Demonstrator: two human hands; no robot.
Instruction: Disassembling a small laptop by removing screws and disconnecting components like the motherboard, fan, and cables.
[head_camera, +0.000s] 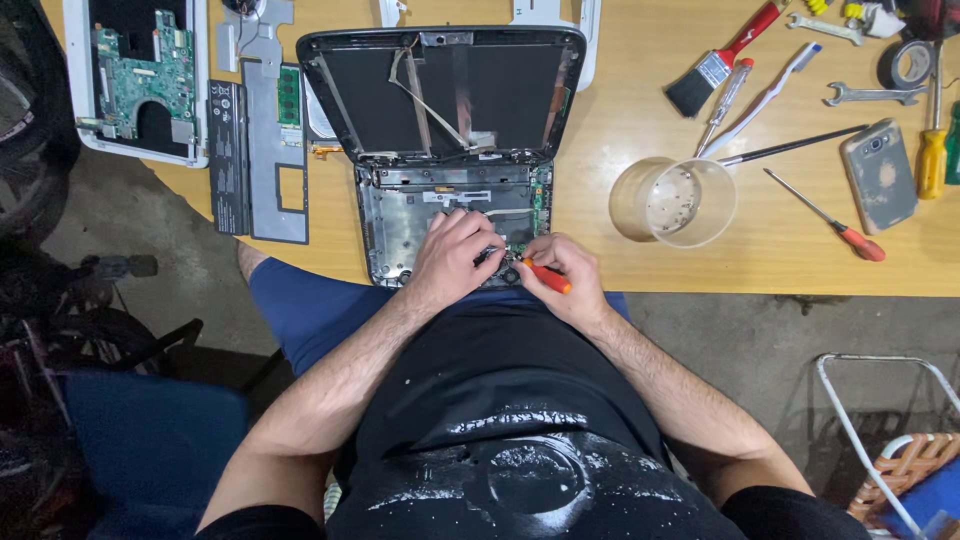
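An opened-up black laptop (440, 100) lies at the near edge of the wooden table (620, 120), its lid back and its base stripped to the inner frame. My left hand (455, 252) rests on the near part of that base, fingers bent down onto the parts there. My right hand (560, 272) is closed around a small screwdriver with an orange handle (548, 277), its tip pointing left toward the base beside my left fingers. The two hands almost touch.
A clear plastic cup (672, 200) with small screws stands to the right. Beyond it lie a paintbrush (720, 60), a toothbrush, wrenches, screwdrivers, a tape roll and a phone (878, 175). A white laptop shell with a green circuit board (140, 75) and grey panels lie at left.
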